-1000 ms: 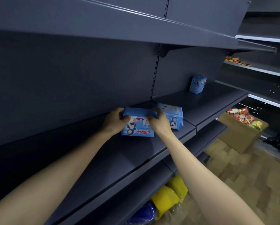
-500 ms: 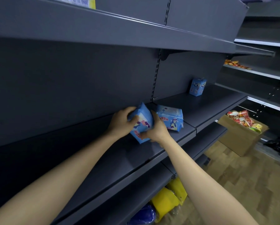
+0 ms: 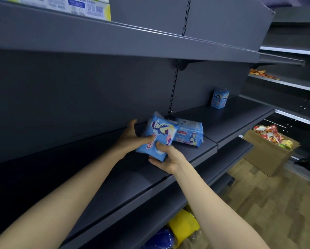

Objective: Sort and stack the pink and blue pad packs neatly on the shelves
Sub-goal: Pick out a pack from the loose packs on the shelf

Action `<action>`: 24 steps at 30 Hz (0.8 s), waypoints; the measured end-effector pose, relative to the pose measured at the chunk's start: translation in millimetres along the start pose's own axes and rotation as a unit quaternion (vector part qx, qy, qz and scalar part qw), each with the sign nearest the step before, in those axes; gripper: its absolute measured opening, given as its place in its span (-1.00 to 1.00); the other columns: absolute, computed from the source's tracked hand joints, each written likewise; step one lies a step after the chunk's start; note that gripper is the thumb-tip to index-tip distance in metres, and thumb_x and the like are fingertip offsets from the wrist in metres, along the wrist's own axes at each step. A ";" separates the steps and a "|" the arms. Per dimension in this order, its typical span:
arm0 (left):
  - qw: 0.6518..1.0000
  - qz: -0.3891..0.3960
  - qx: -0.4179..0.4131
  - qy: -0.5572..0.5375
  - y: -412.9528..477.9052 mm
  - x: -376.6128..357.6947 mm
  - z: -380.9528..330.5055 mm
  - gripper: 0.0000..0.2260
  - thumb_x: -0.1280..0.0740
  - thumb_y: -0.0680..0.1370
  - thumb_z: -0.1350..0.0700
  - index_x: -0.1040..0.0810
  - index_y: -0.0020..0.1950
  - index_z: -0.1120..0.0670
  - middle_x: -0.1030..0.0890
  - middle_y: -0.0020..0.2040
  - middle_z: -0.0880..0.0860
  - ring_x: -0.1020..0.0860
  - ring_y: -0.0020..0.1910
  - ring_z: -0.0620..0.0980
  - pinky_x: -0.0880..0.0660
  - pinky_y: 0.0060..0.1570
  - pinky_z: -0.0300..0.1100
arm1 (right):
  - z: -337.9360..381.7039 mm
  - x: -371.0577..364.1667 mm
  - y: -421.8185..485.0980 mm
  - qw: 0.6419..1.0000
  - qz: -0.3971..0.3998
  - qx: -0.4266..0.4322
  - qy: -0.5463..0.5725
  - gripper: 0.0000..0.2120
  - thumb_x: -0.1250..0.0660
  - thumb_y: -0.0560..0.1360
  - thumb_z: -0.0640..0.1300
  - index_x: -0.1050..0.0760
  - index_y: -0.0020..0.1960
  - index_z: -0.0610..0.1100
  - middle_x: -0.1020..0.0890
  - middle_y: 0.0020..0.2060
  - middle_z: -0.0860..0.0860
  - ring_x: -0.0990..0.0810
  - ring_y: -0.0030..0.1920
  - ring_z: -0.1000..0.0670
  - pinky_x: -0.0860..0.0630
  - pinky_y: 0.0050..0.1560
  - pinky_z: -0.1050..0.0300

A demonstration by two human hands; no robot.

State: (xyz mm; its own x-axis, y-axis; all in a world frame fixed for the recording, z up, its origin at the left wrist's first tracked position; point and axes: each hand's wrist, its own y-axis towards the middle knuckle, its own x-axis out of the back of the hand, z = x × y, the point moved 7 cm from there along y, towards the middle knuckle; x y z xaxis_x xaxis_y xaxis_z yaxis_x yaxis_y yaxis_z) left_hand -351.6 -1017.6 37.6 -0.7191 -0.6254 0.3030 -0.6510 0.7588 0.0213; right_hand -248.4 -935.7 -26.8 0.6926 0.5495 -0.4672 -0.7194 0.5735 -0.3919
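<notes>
Both hands clamp 1 blue pad pack point(image 3: 158, 136) tilted on end above the middle shelf point(image 3: 132, 178): the left hand point(image 3: 130, 139) grips its side, the right hand point(image 3: 168, 159) cups its lower end. A 2nd blue pack point(image 3: 191, 134) lies just behind it, touching. A 3rd blue pack point(image 3: 219, 99) stands upright, well apart. A cardboard box point(image 3: 265, 159) of snack packets sits on the floor; yellow bags point(image 3: 183, 225) lie below.

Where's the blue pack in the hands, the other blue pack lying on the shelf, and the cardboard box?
held blue pack point(image 3: 160, 132), head view, on its printed front.
lying blue pack point(image 3: 190, 134), head view, on its front face.
cardboard box point(image 3: 265, 156), head view, on its brown side wall.
</notes>
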 end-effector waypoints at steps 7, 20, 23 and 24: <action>0.997 0.039 0.045 -0.045 -10.9 -1.2 13.2 -0.54 -0.43 0.45 0.15 -0.26 0.20 -0.10 -0.47 0.09 -0.12 -0.47 -0.14 -0.24 -0.40 -0.35 -0.33 | -18.1 -17.0 -9.2 0.996 0.029 -0.065 0.050 -0.96 -0.30 0.51 -0.22 -0.47 -0.04 -0.17 -0.58 -0.13 -0.11 -0.57 -0.13 -0.09 -0.48 -0.17 -0.02; 0.999 -0.025 0.035 -0.006 -7.4 21.9 12.8 -0.54 -0.52 0.32 0.25 -0.40 0.10 0.02 -0.56 0.00 -0.02 -0.56 -0.05 -0.02 -0.55 -0.10 -0.09 | -12.9 -7.6 -16.6 0.986 0.002 -0.076 -0.148 -0.65 -0.36 0.48 -0.02 -0.40 0.22 -0.07 -0.54 0.11 -0.07 -0.53 0.06 -0.18 -0.44 0.06 -0.12; 0.997 -0.026 0.017 0.072 -3.6 31.8 10.8 -0.49 -0.54 0.26 0.27 -0.41 0.10 0.03 -0.58 0.07 0.03 -0.57 0.03 0.03 -0.55 0.01 -0.05 | 11.5 1.3 -11.2 0.981 -0.059 0.054 -0.178 -0.28 -0.41 0.45 -0.17 -0.12 0.49 -0.01 -0.41 0.34 -0.07 -0.43 0.27 -0.18 -0.41 0.18 -0.12; 0.995 -0.017 0.010 0.097 -3.6 32.9 10.2 -0.47 -0.53 0.26 0.27 -0.40 0.12 0.03 -0.58 0.07 0.03 -0.57 0.04 0.03 -0.54 0.03 -0.06 | 21.2 1.3 -12.4 0.972 -0.067 0.106 -0.201 -0.20 -0.43 0.42 -0.22 -0.06 0.51 0.00 -0.35 0.39 -0.06 -0.38 0.33 -0.15 -0.38 0.26 -0.10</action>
State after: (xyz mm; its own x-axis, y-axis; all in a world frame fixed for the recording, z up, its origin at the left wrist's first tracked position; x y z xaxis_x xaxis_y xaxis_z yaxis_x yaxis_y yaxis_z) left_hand -375.4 -1042.8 37.8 -0.6367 -0.6029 0.4808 -0.6812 0.7320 0.0159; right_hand -237.4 -929.2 -5.8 0.7740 0.6304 -0.0590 -0.6244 0.7446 -0.2359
